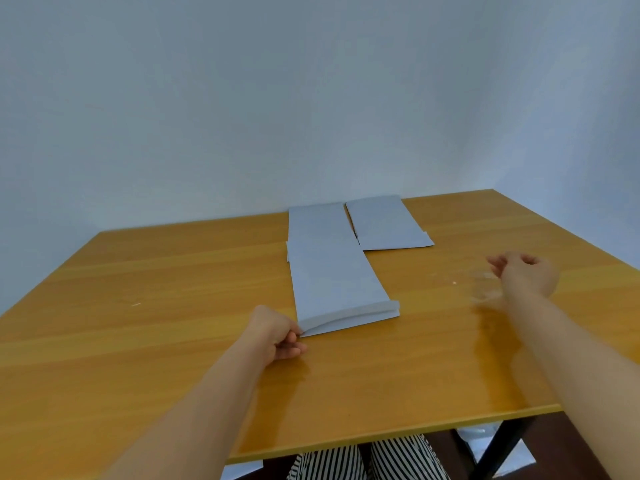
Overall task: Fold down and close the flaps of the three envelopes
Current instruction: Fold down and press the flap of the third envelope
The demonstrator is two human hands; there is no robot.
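Counter: glossy orange-yellow wooden counter (173,289) with black metal legs, set against a pale blue-grey wall (242,98).
Near envelope: long white paper envelope (334,285) lying flat at the middle of the counter, its short end toward the person; the flap at that near end is folded over but bulges up, leaving a curved gap.
Far left envelope: second white paper envelope (317,221) lying lengthwise beyond the near one, its near end tucked under or touching the near envelope's far end; which of the two, I cannot tell.
Far right envelope: third white paper envelope (388,223) just beside the far left one, a thin strip of counter between them, lying flat.
Left hand: left hand (277,332) resting on the counter at the near left corner of the near envelope, fingers curled and pinched on the flap's corner.
Right hand: right hand (523,275) raised above the counter well to the right of the envelopes, fingers loosely curled, holding nothing, blurred.
Below the counter edge: black-and-white striped clothing (367,459) on the person's lap.
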